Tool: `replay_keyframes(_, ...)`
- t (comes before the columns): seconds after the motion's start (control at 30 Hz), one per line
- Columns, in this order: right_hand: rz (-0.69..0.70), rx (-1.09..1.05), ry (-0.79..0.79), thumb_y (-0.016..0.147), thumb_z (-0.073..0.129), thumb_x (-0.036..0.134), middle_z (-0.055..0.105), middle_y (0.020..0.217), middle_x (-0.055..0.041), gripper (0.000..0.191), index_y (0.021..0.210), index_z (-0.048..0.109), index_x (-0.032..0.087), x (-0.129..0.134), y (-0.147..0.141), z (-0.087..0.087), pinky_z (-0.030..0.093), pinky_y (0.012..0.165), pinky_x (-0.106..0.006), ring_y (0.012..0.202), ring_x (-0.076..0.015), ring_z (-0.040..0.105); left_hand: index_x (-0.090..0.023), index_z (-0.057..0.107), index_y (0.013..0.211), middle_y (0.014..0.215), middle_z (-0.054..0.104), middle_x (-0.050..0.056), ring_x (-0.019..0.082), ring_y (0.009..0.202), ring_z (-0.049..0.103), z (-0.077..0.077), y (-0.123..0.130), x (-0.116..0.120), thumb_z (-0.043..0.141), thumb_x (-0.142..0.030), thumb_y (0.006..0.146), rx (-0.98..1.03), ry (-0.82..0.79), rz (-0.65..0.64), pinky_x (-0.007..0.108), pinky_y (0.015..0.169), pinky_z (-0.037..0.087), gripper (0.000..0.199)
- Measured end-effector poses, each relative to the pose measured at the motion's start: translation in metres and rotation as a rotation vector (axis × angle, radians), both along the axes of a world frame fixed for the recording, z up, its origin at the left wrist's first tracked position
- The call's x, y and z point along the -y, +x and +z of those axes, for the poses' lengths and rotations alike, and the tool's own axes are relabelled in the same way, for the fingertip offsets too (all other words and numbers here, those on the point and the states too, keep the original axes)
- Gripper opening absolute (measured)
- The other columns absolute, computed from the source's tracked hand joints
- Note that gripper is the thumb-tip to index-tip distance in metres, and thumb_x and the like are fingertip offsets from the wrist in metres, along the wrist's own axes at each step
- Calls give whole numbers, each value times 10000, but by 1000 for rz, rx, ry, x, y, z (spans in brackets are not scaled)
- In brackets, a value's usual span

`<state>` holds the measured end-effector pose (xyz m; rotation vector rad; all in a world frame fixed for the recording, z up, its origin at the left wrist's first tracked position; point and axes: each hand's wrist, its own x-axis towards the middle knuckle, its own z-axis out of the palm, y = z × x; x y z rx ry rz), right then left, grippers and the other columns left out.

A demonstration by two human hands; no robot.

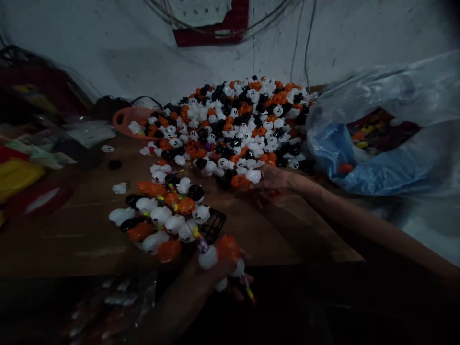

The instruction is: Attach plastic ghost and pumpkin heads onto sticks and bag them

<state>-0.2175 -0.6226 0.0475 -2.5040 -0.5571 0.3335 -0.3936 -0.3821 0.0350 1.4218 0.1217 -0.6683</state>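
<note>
1. Left hand [219, 275], lower centre of the frame: fingers curled around an orange toy [228, 247] and white toys [208, 258].
2. Toy cluster [161, 218], left of centre: white, orange and black pieces lie on the surface [287, 235], beside and partly over a black grid [215, 221].
3. Right hand [275, 177], right of centre: fingers at a white toy [253, 176] on the pile's near edge; cannot tell whether they grip.
4. Pile [230, 124], upper centre: mixed toys, against the wall [143, 62].
5. Bag [388, 175], right side: clear plastic, mouth open.
6. Basket [124, 117], upper left of centre: orange, touching the pile.
7. Calendar [212, 36], top centre.
</note>
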Motion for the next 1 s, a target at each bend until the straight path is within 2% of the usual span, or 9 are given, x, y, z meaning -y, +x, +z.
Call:
replay_keyframes(0.17, -191, 225, -103, 813, 509, 195, 639, 800, -103, 191, 914, 625, 82, 3, -4, 15, 395, 616, -245, 697, -156, 577, -162, 605, 1064, 1149, 604, 151, 295, 916, 647, -30, -20, 17, 694, -462, 710, -119, -126, 269, 399, 703, 561, 473)
replay_keyframes(0.27, -249, 242, -181, 786, 545, 222, 620, 703, -94, 154, 851, 612, 99, 15, -31, 11, 312, 532, -249, 598, -147, 546, -204, 636, 1003, 1044, 643, 112, 298, 923, 645, -40, -21, 14, 681, -502, 713, -101, -112, 217, 416, 724, 557, 417)
replay_keyframes(0.37, -139, 127, -255, 723, 625, 276, 626, 683, -66, 227, 916, 591, 160, 28, -64, -10, 268, 485, -260, 533, -161, 525, -242, 634, 1016, 1011, 642, 83, 259, 960, 621, -37, -23, 12, 652, -469, 758, -72, -59, 141, 411, 776, 542, 344)
replay_keyframes(0.47, -115, 114, -291, 768, 555, 279, 646, 889, -85, 336, 1096, 534, 210, 37, -84, -32, 326, 511, -283, 657, -211, 583, -211, 576, 1114, 1141, 586, 88, 212, 1003, 579, -29, -23, 12, 562, -372, 859, -53, -36, 126, 403, 837, 513, 302)
replay_keyframes(0.57, -173, 374, -361, 812, 492, 260, 578, 1113, -147, 381, 1187, 505, 195, 35, -86, -40, 402, 677, -374, 894, -296, 557, -225, 566, 1124, 1176, 560, 84, 199, 1017, 560, -23, -22, 13, 523, -335, 887, -20, -6, 128, 378, 834, 507, 265)
replay_keyframes(0.7, -223, 639, -517, 870, 453, 277, 570, 1069, -150, 290, 1113, 574, 176, 8, -87, -38, 339, 840, -521, 975, -360, 477, -225, 560, 1132, 1169, 561, 84, 206, 1017, 559, -23, -24, 13, 535, -340, 879, 10, 12, 137, 382, 825, 510, 280)
replay_keyframes(0.87, -85, 507, -406, 855, 381, 100, 537, 1209, -158, 374, 1187, 550, 140, -21, -86, -54, 306, 978, -482, 1140, -315, 443, -232, 552, 1145, 1186, 555, 81, 226, 1046, 550, -29, -26, 10, 562, -343, 862, 21, 4, 126, 402, 832, 508, 305)
replay_keyframes(0.93, -129, 425, -335, 872, 363, 122, 558, 1180, -161, 349, 1154, 569, 139, -24, -80, -57, 380, 913, -403, 1084, -282, 500, -219, 552, 1145, 1185, 555, 84, 225, 1039, 553, -31, -26, 7, 556, -338, 867, 30, 7, 131, 406, 834, 507, 303)
replay_keyframes(1.0, -206, 302, -263, 890, 373, 197, 619, 996, -148, 279, 991, 627, 142, -24, -74, -54, 435, 747, -338, 873, -246, 576, -209, 559, 1135, 1173, 559, 82, 218, 1022, 559, -32, -27, 3, 537, -346, 877, 35, 15, 145, 395, 831, 509, 293)
